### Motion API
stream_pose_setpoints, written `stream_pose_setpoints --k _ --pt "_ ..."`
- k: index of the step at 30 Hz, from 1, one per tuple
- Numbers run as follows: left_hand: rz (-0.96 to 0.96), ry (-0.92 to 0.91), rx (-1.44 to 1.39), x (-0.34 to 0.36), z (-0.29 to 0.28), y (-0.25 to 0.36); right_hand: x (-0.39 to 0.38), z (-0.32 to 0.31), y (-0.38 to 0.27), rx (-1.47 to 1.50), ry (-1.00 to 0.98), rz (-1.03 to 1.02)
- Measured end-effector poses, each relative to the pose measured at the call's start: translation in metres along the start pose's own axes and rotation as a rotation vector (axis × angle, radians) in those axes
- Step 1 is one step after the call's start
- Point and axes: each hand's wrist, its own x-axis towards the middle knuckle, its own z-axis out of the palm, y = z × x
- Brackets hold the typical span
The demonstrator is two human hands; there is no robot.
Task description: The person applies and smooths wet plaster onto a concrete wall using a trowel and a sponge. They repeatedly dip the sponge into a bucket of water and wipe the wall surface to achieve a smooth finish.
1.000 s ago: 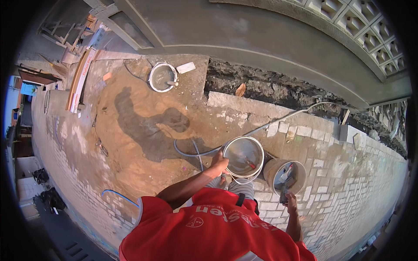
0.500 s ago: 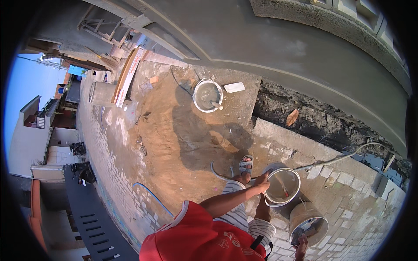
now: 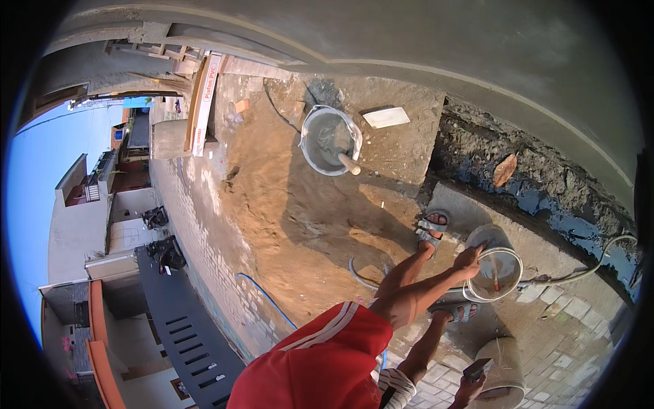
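Observation:
My left hand (image 3: pixel 469 262) grips the rim of a bucket (image 3: pixel 521 274) with a pale rim. A thin stick-like tool with a reddish part (image 3: pixel 495 273) is inside it. Lower in the view, my right hand (image 3: pixel 469 390) is closed on a dark flat rectangular tool (image 3: pixel 477 369), whose exact kind I cannot make out. It is beside a second, dirty bucket (image 3: pixel 507 361), just outside its mouth. Farther ahead, a bucket of wet grey mortar (image 3: pixel 329 140) stands with a wooden-handled tool (image 3: pixel 349 164) sticking out.
A sand pile (image 3: pixel 262 225) spreads left of my feet. A white slab (image 3: pixel 386 117) lies near the mortar bucket. At right, a muddy trench (image 3: pixel 524 157) with dark water runs along the grey wall (image 3: pixel 436 41). A hose (image 3: pixel 582 278) crosses the paving near the held bucket.
My left hand and the held bucket have shifted right and slightly up in the view. My right hand has drawn the dark tool out of the dirty bucket's mouth. The view has shifted.

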Motion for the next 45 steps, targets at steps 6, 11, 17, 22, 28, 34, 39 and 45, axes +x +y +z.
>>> stream_pose_setpoints --k 6,11,17,22,28,34,39,45 --pt "0.097 -0.054 0.022 0.059 -0.013 -0.012 -0.034 0.121 -0.024 -0.041 -0.136 -0.124" --pt "-0.009 -0.134 0.099 0.083 -0.032 -0.016 -0.049 0.137 -0.025 0.031 -0.127 -0.062" --pt "0.069 -0.118 0.118 0.088 -0.041 -0.034 -0.037 0.101 -0.012 -0.085 -0.219 -0.014" --pt "0.059 -0.075 0.219 0.086 -0.019 -0.033 -0.034 0.095 -0.006 -0.109 -0.214 -0.071" --pt "-0.011 -0.011 0.103 0.074 -0.013 -0.040 -0.035 0.136 -0.030 -0.103 -0.290 -0.148" --pt "-0.168 0.035 0.015 0.067 0.000 -0.044 -0.043 0.153 -0.051 -0.026 -0.351 -0.193" --pt "-0.158 0.098 -0.059 0.057 0.010 -0.044 -0.059 0.162 -0.071 0.090 -0.438 -0.179" --pt "-0.223 0.120 -0.049 0.048 0.000 -0.021 -0.080 0.182 -0.102 0.299 -0.534 -0.159"
